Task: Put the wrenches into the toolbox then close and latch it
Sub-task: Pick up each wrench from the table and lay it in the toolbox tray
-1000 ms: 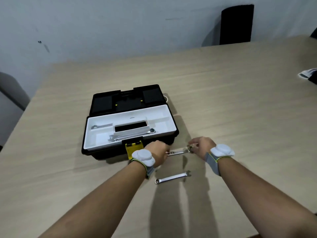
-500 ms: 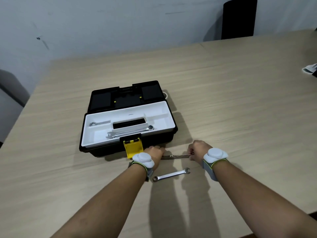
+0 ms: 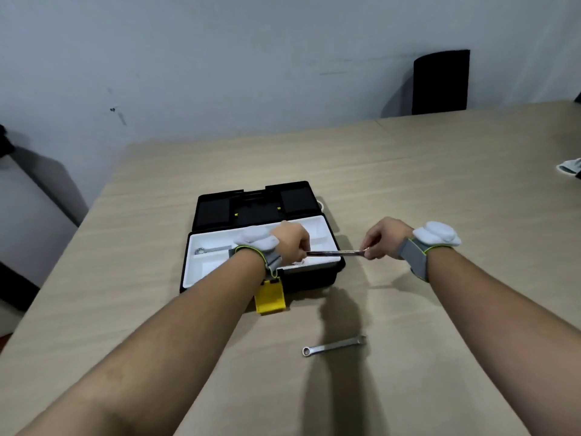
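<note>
- A wrench [image 3: 333, 253] is held level in the air between the two hands, over the right near corner of the toolbox [image 3: 309, 280].
- The left hand [image 3: 290, 243] is closed around the left end of this wrench, above the white tray [image 3: 323, 226] of the toolbox.
- The right hand [image 3: 385, 236] pinches the right end of the same wrench with its fingertips, just to the right of the toolbox edge.
- Both wrists carry a grey band with a white pad on top.
- The toolbox is black and stands open on the desk [image 3: 440, 184]; its lid [image 3: 254, 202] lies back on the far side.
- In the left part of the tray lies a small wrench [image 3: 212, 249]. Another metal piece shows under the left hand, but it is mostly hidden and I cannot tell what it is.
- The yellow latch [image 3: 269, 297] hangs open at the near wall of the toolbox and rests on the desk.
- A second wrench [image 3: 334, 345] lies flat on the desk, nearer to the person and well apart from the toolbox, with its ring end to the left.
- Far behind the desk a black chair back [image 3: 440, 81] stands against the pale wall [image 3: 251, 58].
- At the right edge of the desk there is a small light thing [image 3: 569, 166], cut off by the frame.
</note>
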The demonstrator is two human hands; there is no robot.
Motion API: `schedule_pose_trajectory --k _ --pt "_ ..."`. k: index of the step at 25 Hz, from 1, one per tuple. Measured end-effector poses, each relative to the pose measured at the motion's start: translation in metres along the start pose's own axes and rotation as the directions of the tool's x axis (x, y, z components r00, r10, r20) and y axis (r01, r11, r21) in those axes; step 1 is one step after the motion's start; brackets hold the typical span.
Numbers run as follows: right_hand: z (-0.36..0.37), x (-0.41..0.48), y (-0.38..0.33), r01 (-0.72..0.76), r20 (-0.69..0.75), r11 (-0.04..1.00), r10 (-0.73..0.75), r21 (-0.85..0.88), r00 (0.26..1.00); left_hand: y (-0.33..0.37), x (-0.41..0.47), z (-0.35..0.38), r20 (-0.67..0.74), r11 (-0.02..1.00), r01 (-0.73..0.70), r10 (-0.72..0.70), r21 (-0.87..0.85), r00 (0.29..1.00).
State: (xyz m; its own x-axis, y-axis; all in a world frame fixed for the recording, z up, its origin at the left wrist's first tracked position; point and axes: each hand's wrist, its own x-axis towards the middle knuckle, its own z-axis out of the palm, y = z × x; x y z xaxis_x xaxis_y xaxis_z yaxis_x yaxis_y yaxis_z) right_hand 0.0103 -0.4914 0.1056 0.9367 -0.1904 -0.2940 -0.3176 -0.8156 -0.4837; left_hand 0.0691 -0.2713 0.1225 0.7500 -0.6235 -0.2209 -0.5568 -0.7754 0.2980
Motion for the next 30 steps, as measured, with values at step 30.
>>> schedule_pose_trajectory --k 30 --pt "0.118 0.129 -0.153 0.072 -0.101 0.997 -0.073 -0.012 0.992 -0.220 0.014 0.009 -0.050 0.932 0.282 -0.278 0.228 0.959"
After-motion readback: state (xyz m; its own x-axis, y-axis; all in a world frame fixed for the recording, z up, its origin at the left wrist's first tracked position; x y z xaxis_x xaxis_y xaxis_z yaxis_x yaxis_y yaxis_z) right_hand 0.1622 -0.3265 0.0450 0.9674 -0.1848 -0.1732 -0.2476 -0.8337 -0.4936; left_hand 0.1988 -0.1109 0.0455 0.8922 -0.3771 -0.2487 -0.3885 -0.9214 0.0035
